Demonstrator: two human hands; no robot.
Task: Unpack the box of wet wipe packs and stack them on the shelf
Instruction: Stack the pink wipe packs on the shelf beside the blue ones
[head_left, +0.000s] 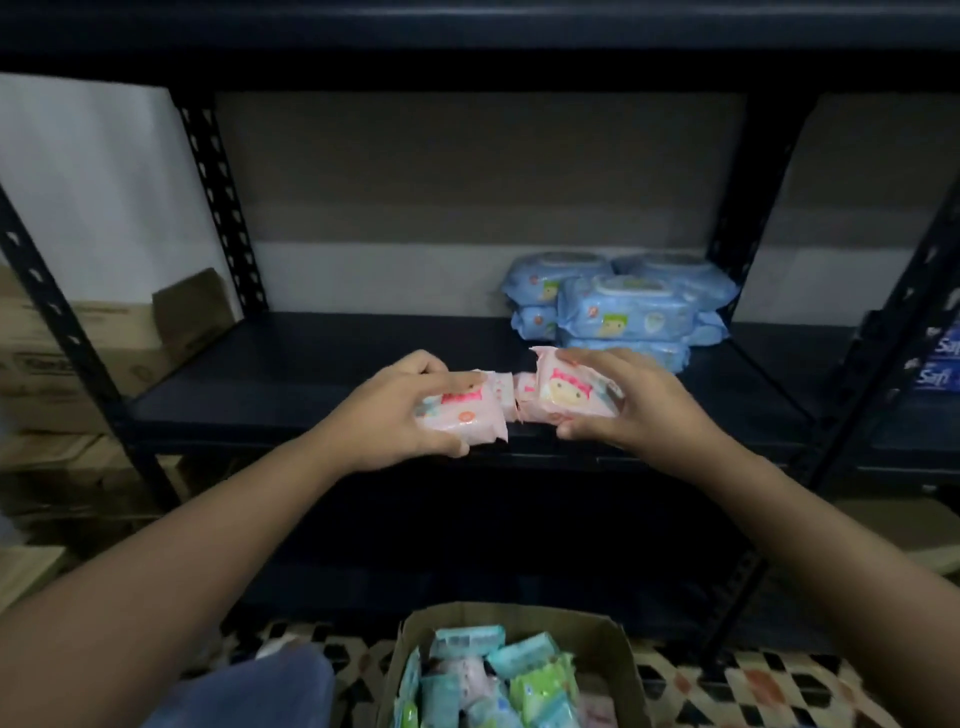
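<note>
My left hand grips a small pink wet wipe pack, and my right hand grips another pink pack. Both packs hover side by side over the front edge of the dark shelf board. Their inner ends meet between my hands. Several larger blue wipe packs lie stacked at the back right of the same shelf. Below me an open cardboard box holds several small teal, green and pink packs.
Black perforated uprights frame the shelf bay. Brown cartons stand to the left of the rack. Blue boxes sit on a neighbouring shelf at the right. The floor under the box is patterned tile.
</note>
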